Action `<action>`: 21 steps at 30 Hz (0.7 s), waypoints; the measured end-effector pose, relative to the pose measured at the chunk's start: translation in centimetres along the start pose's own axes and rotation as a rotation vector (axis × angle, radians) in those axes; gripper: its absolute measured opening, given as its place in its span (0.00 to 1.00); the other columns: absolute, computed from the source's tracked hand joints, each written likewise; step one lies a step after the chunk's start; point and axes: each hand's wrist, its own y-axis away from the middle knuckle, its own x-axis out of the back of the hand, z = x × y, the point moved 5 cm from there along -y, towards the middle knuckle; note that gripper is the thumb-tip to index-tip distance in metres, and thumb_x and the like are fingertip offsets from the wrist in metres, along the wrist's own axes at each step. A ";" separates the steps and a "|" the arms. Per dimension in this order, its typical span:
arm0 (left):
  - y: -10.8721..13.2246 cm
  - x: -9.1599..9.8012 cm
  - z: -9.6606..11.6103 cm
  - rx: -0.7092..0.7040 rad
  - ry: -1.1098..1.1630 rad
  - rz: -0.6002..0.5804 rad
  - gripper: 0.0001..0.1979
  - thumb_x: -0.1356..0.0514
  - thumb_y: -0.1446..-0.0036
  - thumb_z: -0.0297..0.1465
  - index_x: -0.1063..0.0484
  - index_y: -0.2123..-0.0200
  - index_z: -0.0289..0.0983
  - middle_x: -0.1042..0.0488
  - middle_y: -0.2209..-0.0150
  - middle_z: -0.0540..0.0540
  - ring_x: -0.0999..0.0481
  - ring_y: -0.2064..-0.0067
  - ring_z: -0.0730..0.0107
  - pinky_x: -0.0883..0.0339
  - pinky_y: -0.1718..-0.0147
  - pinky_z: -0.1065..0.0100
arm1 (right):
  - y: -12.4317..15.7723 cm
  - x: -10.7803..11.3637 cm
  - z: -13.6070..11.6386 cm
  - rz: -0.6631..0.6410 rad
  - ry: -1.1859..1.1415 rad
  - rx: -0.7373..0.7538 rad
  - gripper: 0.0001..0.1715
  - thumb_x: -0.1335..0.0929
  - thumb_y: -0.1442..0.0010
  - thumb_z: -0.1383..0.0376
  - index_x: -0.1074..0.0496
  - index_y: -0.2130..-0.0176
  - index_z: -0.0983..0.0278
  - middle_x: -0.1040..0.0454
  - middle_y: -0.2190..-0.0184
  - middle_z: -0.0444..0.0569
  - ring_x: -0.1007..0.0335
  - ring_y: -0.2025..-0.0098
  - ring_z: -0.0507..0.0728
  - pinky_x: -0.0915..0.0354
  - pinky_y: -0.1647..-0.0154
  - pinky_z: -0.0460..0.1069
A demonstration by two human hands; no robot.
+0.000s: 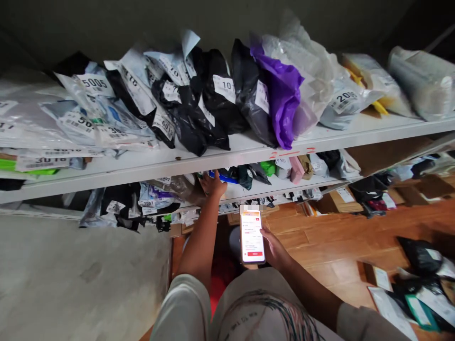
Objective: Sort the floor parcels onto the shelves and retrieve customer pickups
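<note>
My left hand (212, 183) reaches under the upper white shelf (227, 150) into the row of parcels on the lower shelf (263, 188). Its fingers rest against a blue-edged bag (224, 178); whether they grip it is hidden. My right hand (273, 247) holds a smartphone (252, 235) upright in front of me, its lit screen showing an orange and white page. The upper shelf carries black mailer bags (199, 109), a purple bag (280, 97) and clear and white labelled bags (95, 109).
A grey wall panel (78, 274) stands at the left. Wooden floor (320, 237) stretches to the right, with cardboard boxes (339, 199) under the shelves. More parcels and bags (415, 284) lie loose on the floor at the lower right.
</note>
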 end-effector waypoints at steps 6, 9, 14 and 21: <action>2.0 -2.0 2.0 0.032 -0.087 0.099 0.38 0.36 0.54 0.37 0.41 0.38 0.44 0.57 0.31 0.35 0.59 0.32 0.34 0.61 0.41 0.34 | 1.4 5.3 -2.6 0.137 -0.041 0.017 0.19 0.30 0.43 0.61 0.31 0.52 0.60 0.22 0.54 0.49 0.27 0.49 0.64 0.34 0.48 0.59; 2.4 -2.1 3.2 -0.024 -0.091 0.167 0.36 0.37 0.53 0.39 0.38 0.39 0.41 0.51 0.33 0.33 0.54 0.33 0.36 0.58 0.40 0.38 | 1.7 6.9 -3.4 0.155 -0.053 0.003 0.22 0.30 0.44 0.60 0.31 0.50 0.61 0.22 0.54 0.51 0.28 0.49 0.65 0.34 0.47 0.61; 2.5 -2.6 5.2 -0.112 -0.051 0.128 0.37 0.40 0.51 0.38 0.42 0.37 0.34 0.43 0.35 0.36 0.47 0.34 0.47 0.53 0.37 0.51 | 1.4 7.6 -3.9 0.126 -0.037 0.008 0.21 0.30 0.44 0.60 0.31 0.50 0.60 0.22 0.54 0.50 0.27 0.50 0.64 0.34 0.48 0.60; 3.0 -2.4 4.2 0.022 -0.049 0.105 0.38 0.40 0.49 0.44 0.44 0.35 0.44 0.39 0.36 0.43 0.54 0.33 0.37 0.62 0.39 0.36 | 1.3 7.2 -4.4 0.064 -0.031 -0.007 0.22 0.31 0.42 0.60 0.33 0.48 0.58 0.23 0.52 0.49 0.28 0.49 0.63 0.34 0.49 0.58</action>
